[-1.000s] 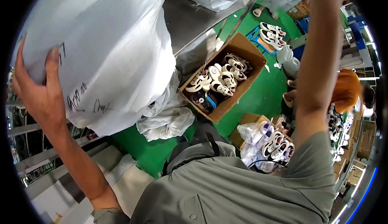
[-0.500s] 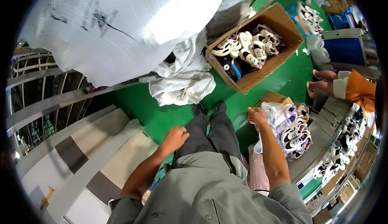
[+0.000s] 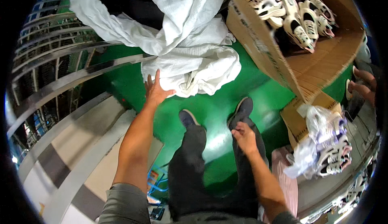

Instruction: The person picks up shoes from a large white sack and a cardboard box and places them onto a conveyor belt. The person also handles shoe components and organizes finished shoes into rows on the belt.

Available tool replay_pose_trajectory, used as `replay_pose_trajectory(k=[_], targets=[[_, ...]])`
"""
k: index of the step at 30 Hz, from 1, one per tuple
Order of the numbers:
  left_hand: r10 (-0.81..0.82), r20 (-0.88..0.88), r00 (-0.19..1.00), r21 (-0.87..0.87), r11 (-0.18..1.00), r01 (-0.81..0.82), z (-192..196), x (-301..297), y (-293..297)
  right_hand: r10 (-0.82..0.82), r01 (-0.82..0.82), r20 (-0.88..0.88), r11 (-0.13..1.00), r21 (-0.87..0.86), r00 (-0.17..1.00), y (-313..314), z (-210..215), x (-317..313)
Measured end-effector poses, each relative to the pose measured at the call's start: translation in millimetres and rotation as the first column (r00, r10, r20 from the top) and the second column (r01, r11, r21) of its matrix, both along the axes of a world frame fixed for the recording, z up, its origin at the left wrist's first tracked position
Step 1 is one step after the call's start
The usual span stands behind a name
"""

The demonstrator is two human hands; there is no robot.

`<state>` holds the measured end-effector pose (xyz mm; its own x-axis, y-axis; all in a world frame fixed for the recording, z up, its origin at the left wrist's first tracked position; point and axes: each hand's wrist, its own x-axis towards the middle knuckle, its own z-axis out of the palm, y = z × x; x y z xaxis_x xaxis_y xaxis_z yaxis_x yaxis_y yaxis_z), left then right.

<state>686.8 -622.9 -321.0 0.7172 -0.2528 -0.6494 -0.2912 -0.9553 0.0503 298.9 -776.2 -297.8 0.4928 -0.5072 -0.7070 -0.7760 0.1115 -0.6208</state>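
In front of me a crumpled white woven sack [image 3: 198,68] lies bunched on the green floor, its upper part gaping around something black [image 3: 131,6]. My left hand [image 3: 155,90] reaches to its near left edge with fingers spread, and holds nothing. Whether the fingertips touch the fabric I cannot tell. Above my right thigh, my right hand [image 3: 245,138] hangs with its fingers curled in and nothing visible in them. At the upper right stands an open cardboard box [image 3: 266,58] with several white and black shoes [image 3: 301,26] inside.
Metal rack rails [image 3: 76,72] and a low tiled platform [image 3: 85,143] run along my left. To the right, a smaller carton [image 3: 295,117] sits by plastic-wrapped sneakers [image 3: 333,155] on a grey bench [image 3: 311,195]. Another person's legs [image 3: 361,84] show at the far right.
My left hand has reached forward to the sack and spread its fingers. My right hand has come inward over my leg. The view has shifted closer to sack and box, and my feet stand farther apart.
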Motion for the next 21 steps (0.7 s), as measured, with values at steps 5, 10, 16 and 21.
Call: replay_pose_trajectory(k=[5, 10, 16, 21], targets=[[0.186, -0.077, 0.98, -0.41, 0.89, -0.201, -165, 4, -59, 0.114, -0.126, 0.131, 0.988, 0.09, 0.985, 27, 9, 50], [0.195, -0.108, 0.975, -0.722, 0.658, -0.212, -230, -45, -185, 0.345, -0.368, 0.15, 0.914, 0.172, 0.927, 23, 32, 83], [-0.125, 0.058, 0.99, -0.662, 0.738, 0.132, -229, 63, -175, 0.408, -0.478, 0.296, 0.848, 0.229, 0.864, 15, 34, 106], [-0.163, 0.251, 0.954, -0.65, 0.702, 0.291, -109, -37, -127, 0.049, -0.123, 0.188, 0.905, 0.407, 0.981, 34, -7, 89]])
